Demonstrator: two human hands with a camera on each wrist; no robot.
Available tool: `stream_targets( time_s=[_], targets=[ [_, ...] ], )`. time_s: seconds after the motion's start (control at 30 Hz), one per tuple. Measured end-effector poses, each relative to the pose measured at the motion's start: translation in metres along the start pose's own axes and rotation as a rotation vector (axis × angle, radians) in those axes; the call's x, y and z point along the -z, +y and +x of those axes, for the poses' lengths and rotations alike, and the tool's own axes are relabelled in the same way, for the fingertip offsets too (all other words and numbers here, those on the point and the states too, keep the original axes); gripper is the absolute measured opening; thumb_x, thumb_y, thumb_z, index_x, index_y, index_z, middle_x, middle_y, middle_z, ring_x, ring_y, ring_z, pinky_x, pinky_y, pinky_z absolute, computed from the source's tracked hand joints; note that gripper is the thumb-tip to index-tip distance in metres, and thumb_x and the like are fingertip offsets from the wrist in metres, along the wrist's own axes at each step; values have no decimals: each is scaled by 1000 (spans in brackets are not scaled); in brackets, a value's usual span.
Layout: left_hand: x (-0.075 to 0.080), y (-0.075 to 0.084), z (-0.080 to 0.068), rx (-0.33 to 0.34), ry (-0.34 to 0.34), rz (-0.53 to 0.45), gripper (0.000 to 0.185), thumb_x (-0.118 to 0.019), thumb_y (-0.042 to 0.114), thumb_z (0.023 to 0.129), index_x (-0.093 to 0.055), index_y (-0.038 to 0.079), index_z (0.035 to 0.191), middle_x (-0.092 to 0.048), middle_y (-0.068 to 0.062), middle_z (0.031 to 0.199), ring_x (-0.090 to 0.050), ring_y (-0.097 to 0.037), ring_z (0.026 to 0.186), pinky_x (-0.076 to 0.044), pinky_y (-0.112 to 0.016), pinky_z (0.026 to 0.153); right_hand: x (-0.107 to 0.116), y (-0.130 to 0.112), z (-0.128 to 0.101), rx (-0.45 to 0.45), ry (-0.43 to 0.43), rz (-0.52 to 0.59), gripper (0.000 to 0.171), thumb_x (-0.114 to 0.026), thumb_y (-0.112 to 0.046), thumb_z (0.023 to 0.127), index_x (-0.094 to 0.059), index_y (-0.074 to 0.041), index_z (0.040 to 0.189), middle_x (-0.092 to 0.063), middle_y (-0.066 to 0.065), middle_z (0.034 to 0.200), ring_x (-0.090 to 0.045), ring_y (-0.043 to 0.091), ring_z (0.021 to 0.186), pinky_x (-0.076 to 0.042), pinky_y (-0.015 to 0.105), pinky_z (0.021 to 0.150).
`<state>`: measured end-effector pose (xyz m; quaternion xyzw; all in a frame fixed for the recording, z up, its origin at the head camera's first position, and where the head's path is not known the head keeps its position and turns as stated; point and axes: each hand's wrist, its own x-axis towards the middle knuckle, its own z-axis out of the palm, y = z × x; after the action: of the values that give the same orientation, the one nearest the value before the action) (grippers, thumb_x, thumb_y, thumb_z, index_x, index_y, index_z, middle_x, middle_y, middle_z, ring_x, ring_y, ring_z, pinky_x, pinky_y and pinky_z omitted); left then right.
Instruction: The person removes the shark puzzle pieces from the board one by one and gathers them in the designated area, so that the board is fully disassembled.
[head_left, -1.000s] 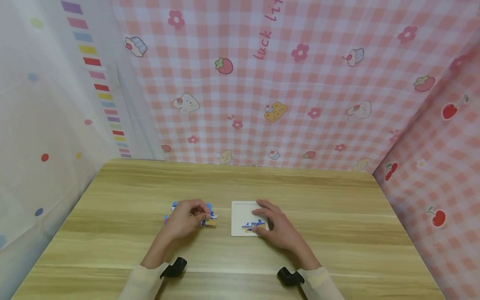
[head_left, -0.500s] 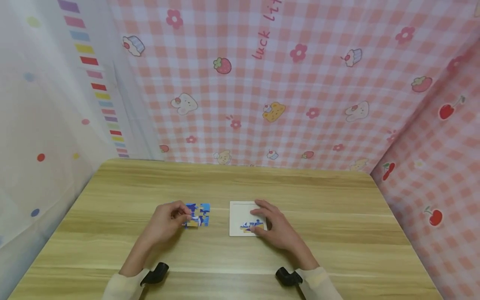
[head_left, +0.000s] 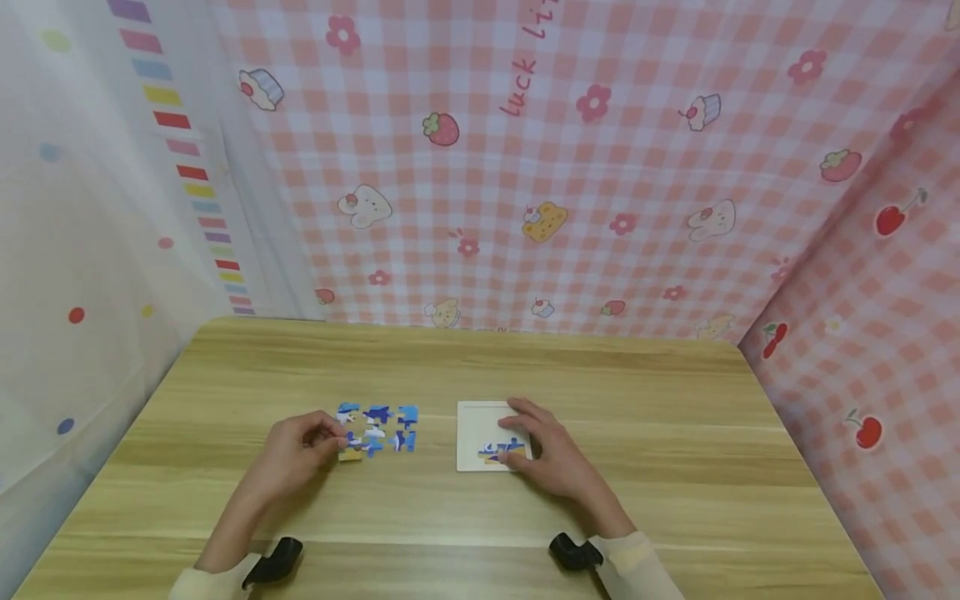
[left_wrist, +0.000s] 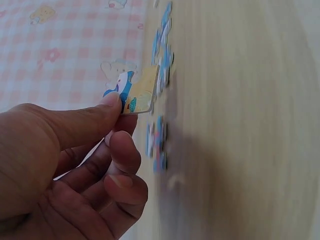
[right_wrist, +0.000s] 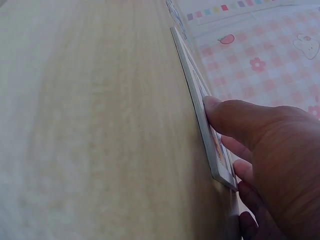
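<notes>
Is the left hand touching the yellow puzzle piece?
Touching. The left wrist view shows the left hand pinching the yellow puzzle piece between thumb and forefinger, beside the loose pieces on the table.

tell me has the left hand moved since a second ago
Yes. The left hand has slid left, off the loose pieces and further from the board, now pinching one piece.

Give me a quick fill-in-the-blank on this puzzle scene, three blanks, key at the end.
1. The left hand pinches one puzzle ____ between thumb and fingers.
2. The right hand rests on the white ____, which lies flat on the wooden table.
3. The loose pieces lie to the ____ of the white tray in the head view.

Missing words: piece; tray; left
</notes>
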<state>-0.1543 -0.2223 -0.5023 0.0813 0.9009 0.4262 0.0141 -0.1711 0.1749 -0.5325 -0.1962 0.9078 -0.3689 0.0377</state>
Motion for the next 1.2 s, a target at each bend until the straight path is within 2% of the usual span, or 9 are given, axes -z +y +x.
stream_targets(
  time_s=[0.3,0.53,0.97,1.2],
  targets=[
    [15,-8,-14,80,-13,36,4,-72,10,94,-70,6,95,-67,-3,80,-54,-7,68,-46,-23,60,1,-2,-1,-20,-15,13,46,-80,-29,90,-66,-17,132,-41,2,163,-31,31,155,-25,56,125],
    [17,-9,-21,117,-44,61,5,-71,11,95,-71,6,96,-68,-2,83,-56,-9,72,-47,-22,63,0,-1,0,-15,-5,5,45,-80,-28,90,-66,-18,131,-41,2,163,-31,31,154,-25,57,124],
    [12,-11,-17,99,-90,121,7,-70,11,96,-71,6,92,-64,0,80,-53,-9,71,-45,-21,63,2,-3,-1,-19,-10,3,45,-79,-28,90,-66,-17,132,-41,3,163,-32,32,154,-26,58,124],
    [13,-12,-17,87,-96,113,5,-71,10,95,-70,6,92,-62,0,79,-52,-9,71,-45,-21,63,1,-3,0,-32,-20,5,46,-79,-29,91,-66,-18,133,-40,1,164,-30,30,155,-24,57,125]
  ],
)
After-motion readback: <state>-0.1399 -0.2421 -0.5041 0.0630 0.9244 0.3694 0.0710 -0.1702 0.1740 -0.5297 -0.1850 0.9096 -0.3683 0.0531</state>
